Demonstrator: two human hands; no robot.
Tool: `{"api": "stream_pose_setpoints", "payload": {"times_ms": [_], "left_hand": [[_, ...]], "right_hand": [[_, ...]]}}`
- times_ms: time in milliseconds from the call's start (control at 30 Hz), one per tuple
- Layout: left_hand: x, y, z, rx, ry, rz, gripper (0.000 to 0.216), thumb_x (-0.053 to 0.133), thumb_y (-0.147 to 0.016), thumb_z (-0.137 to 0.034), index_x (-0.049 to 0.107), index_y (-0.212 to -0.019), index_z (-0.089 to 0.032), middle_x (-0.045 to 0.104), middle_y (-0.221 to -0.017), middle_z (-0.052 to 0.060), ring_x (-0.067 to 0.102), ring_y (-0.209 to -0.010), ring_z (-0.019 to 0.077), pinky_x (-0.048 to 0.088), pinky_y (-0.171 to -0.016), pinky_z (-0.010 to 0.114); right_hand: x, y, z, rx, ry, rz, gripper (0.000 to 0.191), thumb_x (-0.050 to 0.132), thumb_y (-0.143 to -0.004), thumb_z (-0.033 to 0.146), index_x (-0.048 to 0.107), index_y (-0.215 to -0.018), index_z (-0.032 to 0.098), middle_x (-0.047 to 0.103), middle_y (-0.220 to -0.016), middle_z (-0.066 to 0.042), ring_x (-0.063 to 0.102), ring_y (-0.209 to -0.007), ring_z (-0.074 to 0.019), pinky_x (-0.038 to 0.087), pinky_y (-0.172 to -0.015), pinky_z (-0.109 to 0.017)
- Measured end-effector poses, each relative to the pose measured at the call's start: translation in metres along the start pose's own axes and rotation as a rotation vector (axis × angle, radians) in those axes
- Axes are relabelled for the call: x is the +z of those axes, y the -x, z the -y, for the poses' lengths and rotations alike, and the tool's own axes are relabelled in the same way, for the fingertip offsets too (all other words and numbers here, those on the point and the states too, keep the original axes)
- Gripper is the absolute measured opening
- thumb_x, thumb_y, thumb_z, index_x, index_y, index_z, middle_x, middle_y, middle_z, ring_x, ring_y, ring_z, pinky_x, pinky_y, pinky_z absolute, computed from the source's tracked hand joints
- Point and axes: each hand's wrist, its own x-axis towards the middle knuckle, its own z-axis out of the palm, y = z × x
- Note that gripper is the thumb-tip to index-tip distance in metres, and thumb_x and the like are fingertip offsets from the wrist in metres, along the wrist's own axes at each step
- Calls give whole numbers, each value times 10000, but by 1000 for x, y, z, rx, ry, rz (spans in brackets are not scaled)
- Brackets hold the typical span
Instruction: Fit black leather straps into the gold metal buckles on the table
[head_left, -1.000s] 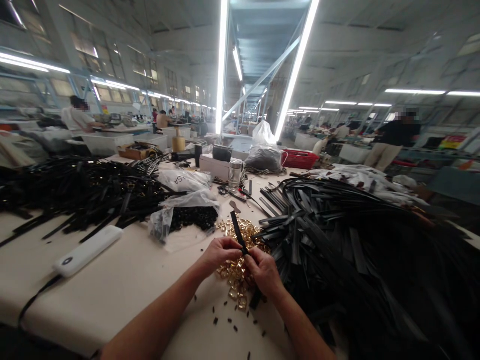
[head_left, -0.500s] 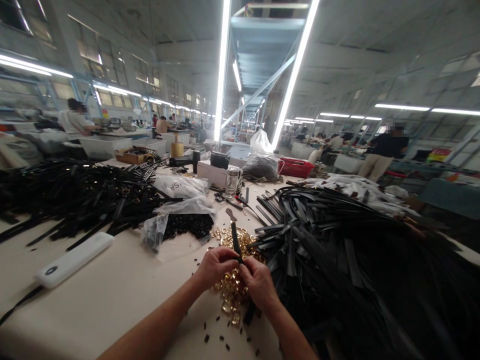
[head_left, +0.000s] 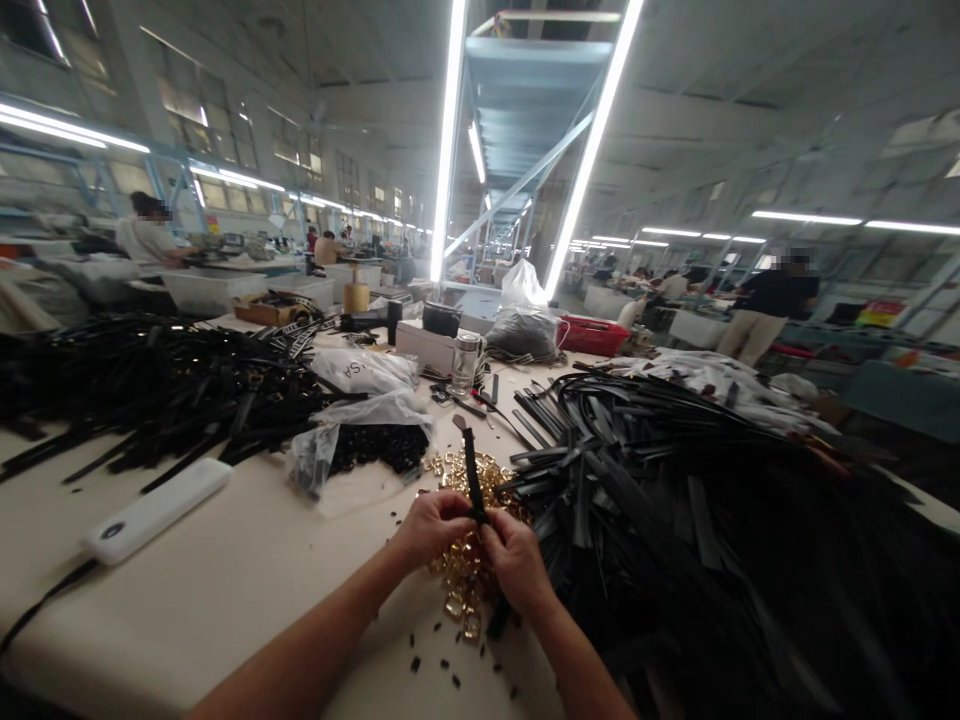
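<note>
Your left hand (head_left: 429,530) and right hand (head_left: 517,556) pinch one black strap (head_left: 472,470) between them; its far end points beyond your fingertips, above gold buckles (head_left: 454,578), in from the table's (head_left: 240,600) near edge.

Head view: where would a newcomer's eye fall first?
Probably the two glaring tube lights at top centre. Then the big heap of black straps filling the lower right, and the glinting gold pieces beside it, beneath the left hand and right hand, which hold a black strip.
</note>
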Motion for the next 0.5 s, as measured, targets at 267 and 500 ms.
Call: {"api": "stream_pose_setpoints", "payload": {"times_ms": [267, 500], "left_hand": [[-1, 7, -11, 84, -191, 27, 193, 694, -698, -307, 752, -819, -169, 707, -730, 38, 607, -646, 166, 455, -598, 240], [2, 12, -22, 63, -215, 100, 226, 611, -769, -322, 748, -850, -161, 664, -673, 29, 528, -551, 124, 396, -519, 219]], "right_hand": [[-4, 0, 7, -33, -52, 63, 308, 510, -812, 239, 655, -1074, 166, 709, -906, -57, 658, -823, -214, 523, -750, -316], [2, 0, 4, 180, -387, 35, 360, 600, -790, 472, 660, -942, 152, 690, -818, -60, 668, -708, -217, 566, -651, -344]]}}
